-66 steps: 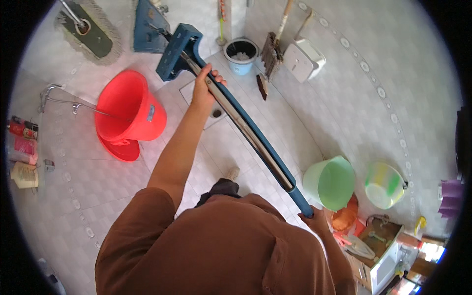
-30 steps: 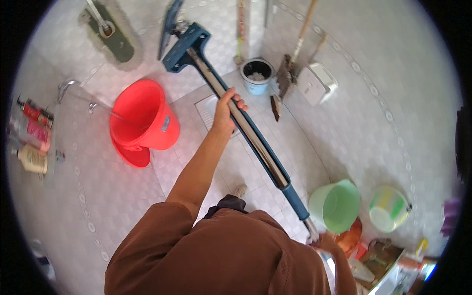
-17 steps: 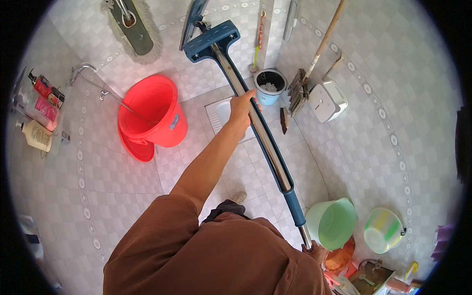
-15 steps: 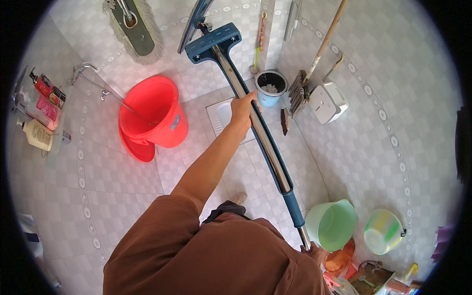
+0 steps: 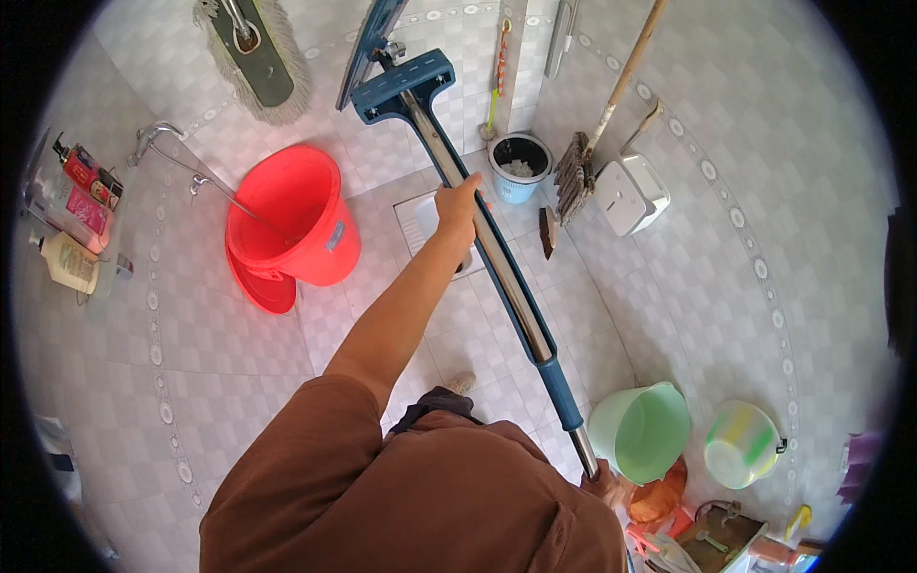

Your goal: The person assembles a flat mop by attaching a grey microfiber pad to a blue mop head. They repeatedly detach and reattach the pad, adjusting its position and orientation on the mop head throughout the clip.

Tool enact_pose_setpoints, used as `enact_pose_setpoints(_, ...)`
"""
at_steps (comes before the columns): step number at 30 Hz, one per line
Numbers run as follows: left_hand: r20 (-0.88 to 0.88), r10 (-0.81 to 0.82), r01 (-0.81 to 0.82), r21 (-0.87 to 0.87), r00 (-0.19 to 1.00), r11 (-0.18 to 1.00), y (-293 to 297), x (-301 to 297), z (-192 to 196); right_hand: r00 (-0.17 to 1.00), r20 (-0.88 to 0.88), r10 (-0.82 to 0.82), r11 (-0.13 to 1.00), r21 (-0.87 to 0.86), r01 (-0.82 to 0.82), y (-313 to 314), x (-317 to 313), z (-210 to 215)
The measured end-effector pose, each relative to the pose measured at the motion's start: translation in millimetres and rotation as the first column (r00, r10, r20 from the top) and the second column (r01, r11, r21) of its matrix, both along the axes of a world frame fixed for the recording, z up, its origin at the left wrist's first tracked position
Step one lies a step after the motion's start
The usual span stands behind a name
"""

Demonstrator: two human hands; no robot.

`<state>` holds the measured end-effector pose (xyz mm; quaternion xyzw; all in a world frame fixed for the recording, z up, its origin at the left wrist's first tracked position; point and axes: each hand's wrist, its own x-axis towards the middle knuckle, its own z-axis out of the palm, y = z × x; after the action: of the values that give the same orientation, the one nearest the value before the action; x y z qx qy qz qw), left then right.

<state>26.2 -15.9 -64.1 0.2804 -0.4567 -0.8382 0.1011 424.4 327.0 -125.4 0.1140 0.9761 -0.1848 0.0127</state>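
Note:
A long flat mop (image 5: 517, 291) with a silver pole and blue frame slants across the middle, in front of my body. My left hand (image 5: 458, 214) is wrapped round its upper shaft. At the bottom end my right hand (image 5: 607, 485) closes on the silver pole, partly hidden by my brown shirt. The mop's blue wringer head (image 5: 405, 88) points up and left, with the dark blue mop plate (image 5: 369, 50) tilted on edge beyond it. The head is held off the floor.
On the left stands a red bucket (image 5: 334, 205); bottles (image 5: 72, 263) sit on a wall shelf. A squat toilet (image 5: 411, 224), small blue bin (image 5: 516, 191), string mop (image 5: 575, 181) and white box (image 5: 630, 196) are ahead. Green bucket (image 5: 611, 430) and pale pail (image 5: 740, 444) stand right.
The mop has shifted slightly left in the picture, along with both hands. The whole view has also moved a little. Both grips stay as they were.

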Motion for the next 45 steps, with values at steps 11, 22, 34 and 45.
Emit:
enact_pose_setpoints(11,-0.020,-0.065,0.066,0.023,0.998,0.998,-6,0,-8,0.878,0.454,0.152,0.839,-0.529,0.128,14,1,4)
enact_pose_setpoints(22,-0.053,-0.096,0.100,0.064,0.994,0.993,-3,12,-19,0.991,0.120,-0.054,0.999,0.004,0.054,3,23,-32)
enact_pose_setpoints(34,-0.222,-0.173,0.227,0.248,0.959,0.942,41,57,-23,0.990,0.087,0.108,0.930,-0.362,-0.069,49,20,-42)
enact_pose_setpoints(45,-0.179,-0.163,0.220,0.372,0.970,0.902,82,88,-42,0.982,0.149,0.116,0.985,-0.147,-0.094,-60,-103,41)
